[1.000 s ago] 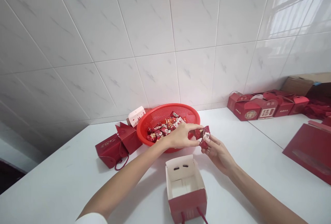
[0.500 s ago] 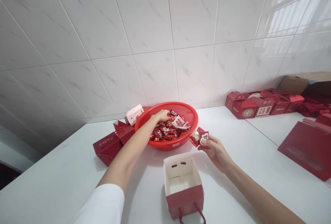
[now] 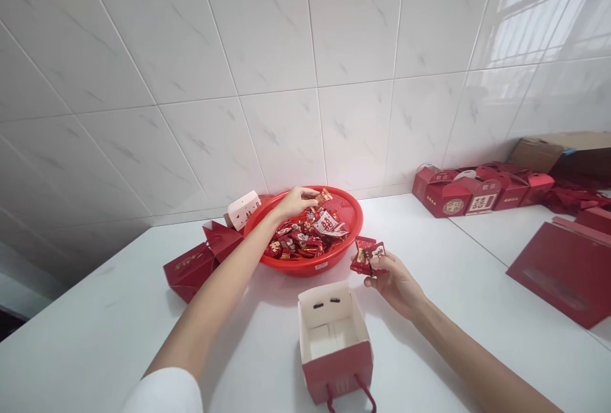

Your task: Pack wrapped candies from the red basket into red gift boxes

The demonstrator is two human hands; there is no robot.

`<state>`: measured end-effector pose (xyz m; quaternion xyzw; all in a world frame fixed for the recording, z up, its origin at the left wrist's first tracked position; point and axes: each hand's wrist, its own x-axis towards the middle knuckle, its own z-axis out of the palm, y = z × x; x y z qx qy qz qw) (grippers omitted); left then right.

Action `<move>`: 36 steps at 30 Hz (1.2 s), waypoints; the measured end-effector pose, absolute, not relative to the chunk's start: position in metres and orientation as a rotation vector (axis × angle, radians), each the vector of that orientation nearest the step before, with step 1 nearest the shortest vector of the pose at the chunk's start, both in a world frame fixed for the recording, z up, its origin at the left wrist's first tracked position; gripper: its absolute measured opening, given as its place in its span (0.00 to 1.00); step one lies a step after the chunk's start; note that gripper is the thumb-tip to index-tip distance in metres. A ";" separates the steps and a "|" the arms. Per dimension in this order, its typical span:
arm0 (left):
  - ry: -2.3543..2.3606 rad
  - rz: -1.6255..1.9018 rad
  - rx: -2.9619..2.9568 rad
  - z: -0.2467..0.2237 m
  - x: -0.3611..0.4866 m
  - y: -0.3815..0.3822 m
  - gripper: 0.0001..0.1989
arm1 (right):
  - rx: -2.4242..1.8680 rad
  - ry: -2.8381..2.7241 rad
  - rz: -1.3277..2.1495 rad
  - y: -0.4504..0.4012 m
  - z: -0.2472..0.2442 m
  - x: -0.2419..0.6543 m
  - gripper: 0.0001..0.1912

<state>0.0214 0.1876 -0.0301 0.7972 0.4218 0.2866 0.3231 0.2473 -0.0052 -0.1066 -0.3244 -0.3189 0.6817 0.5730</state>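
My left hand is above the back of a red plastic basket, pinching a small gold-and-red wrapped candy between thumb and fingers. Below it, many red-wrapped candies lie heaped in the basket. To the right of the basket, my right hand is closed on a few red candy packets. In front of the basket stands an open red box with a white inside and a dark red cord handle at its near side. No candy shows on its visible floor.
Left of the basket, a folded red box lies on the white table, with a pale pink box behind it. Several red gift boxes line the wall at right. A large red box and a cardboard box are farther right.
My left hand has risen from the heap with a gold-and-red candy in its fingers. My right hand still holds its packets, slightly turned. The view has shifted a little.
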 end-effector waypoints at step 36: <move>0.742 0.675 2.396 -0.050 0.043 0.059 0.34 | -0.806 -0.795 1.455 -0.013 -0.098 0.242 0.21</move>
